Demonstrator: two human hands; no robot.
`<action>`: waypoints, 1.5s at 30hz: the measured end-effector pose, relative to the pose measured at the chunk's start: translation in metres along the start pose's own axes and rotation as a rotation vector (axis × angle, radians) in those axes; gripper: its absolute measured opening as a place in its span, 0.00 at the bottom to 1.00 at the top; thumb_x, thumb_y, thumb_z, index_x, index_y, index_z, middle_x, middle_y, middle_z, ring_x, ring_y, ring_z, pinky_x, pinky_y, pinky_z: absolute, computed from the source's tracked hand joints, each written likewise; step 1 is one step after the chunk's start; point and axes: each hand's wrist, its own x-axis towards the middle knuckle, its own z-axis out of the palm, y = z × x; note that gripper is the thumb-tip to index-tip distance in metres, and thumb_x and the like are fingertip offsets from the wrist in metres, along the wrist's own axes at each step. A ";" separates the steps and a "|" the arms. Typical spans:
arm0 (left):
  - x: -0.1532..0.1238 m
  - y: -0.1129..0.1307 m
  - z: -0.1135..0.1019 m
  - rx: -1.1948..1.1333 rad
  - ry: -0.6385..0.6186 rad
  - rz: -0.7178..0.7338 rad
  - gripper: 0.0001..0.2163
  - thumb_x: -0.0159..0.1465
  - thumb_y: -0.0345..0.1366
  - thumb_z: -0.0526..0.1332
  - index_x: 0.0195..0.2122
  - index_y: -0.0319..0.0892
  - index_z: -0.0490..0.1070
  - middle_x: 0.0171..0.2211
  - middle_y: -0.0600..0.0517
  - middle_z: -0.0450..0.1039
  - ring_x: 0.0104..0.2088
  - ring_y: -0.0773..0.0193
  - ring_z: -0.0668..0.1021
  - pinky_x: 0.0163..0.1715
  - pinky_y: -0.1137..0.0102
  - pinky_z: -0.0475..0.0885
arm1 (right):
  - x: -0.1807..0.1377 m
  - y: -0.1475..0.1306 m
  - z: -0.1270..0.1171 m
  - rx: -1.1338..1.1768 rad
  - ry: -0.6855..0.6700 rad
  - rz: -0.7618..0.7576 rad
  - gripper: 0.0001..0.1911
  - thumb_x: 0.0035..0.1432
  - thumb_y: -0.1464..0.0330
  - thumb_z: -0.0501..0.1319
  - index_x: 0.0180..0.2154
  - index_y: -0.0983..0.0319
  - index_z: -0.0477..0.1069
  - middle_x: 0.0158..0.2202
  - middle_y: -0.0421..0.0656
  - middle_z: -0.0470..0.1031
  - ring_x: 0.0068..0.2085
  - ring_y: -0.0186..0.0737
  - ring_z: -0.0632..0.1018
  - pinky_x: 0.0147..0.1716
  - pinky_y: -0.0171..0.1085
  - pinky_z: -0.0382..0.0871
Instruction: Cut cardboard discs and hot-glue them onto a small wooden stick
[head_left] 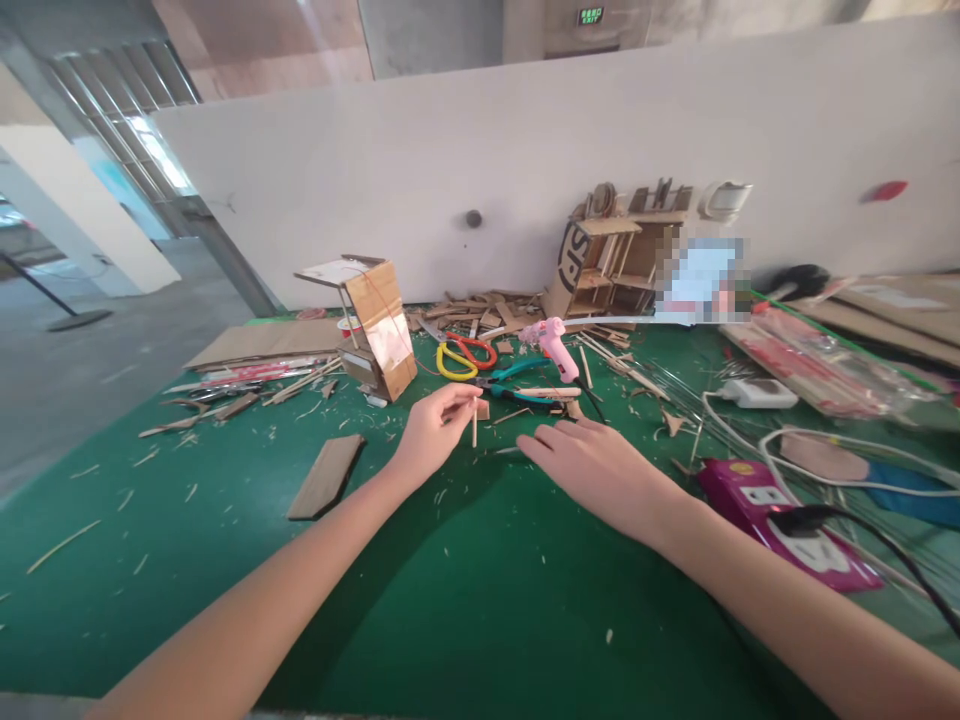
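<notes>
My left hand (435, 425) is pinched shut on a thin wooden stick (474, 425), which hangs upright just over the green table (465, 600). A short wooden piece sits near the stick's top end. My right hand (592, 465) lies palm down beside it with fingers stretched out, holding nothing, its fingertips close to the stick's lower end. Just beyond both hands lie teal-handled pliers (517, 385), yellow and red scissors (461, 355) and a pink glue gun (553, 345).
A cardboard model (379, 325) stands at centre left, a flat brown board (328, 477) lies left of my hands. Wood scraps litter the back. A purple power strip (780, 520) with cables lies at right, a cardboard shelf model (611, 265) against the white wall.
</notes>
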 end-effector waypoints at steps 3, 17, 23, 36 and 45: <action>0.000 -0.004 -0.001 0.000 0.013 -0.003 0.09 0.62 0.37 0.57 0.41 0.40 0.70 0.38 0.46 0.78 0.41 0.60 0.80 0.44 0.66 0.75 | 0.006 0.000 0.003 0.064 0.008 0.007 0.17 0.59 0.79 0.53 0.48 0.60 0.68 0.34 0.42 0.75 0.34 0.36 0.75 0.26 0.34 0.57; 0.005 -0.009 0.001 -0.105 -0.049 -0.032 0.10 0.63 0.39 0.57 0.38 0.37 0.70 0.34 0.46 0.78 0.35 0.61 0.81 0.41 0.65 0.76 | 0.008 0.002 0.018 0.056 0.027 0.110 0.23 0.59 0.78 0.52 0.54 0.55 0.66 0.35 0.43 0.75 0.36 0.38 0.73 0.27 0.34 0.56; 0.013 -0.012 0.009 -0.067 -0.027 0.024 0.10 0.61 0.39 0.59 0.39 0.37 0.70 0.34 0.46 0.77 0.33 0.62 0.80 0.38 0.67 0.76 | 0.012 -0.001 0.025 0.080 0.060 0.169 0.15 0.64 0.73 0.48 0.47 0.61 0.69 0.37 0.45 0.76 0.40 0.40 0.74 0.29 0.35 0.58; 0.023 -0.009 0.017 -0.041 -0.143 0.019 0.12 0.61 0.37 0.59 0.43 0.37 0.73 0.37 0.45 0.79 0.35 0.61 0.81 0.40 0.66 0.76 | 0.015 -0.004 0.021 0.008 0.004 0.307 0.17 0.68 0.67 0.42 0.39 0.60 0.69 0.33 0.42 0.76 0.34 0.39 0.77 0.20 0.36 0.43; 0.019 -0.008 0.016 -0.081 -0.143 0.003 0.10 0.60 0.40 0.61 0.38 0.39 0.70 0.36 0.47 0.79 0.35 0.62 0.81 0.40 0.68 0.76 | 0.017 -0.006 0.014 0.034 -0.117 0.352 0.16 0.67 0.65 0.44 0.39 0.59 0.70 0.34 0.45 0.78 0.32 0.42 0.78 0.21 0.33 0.53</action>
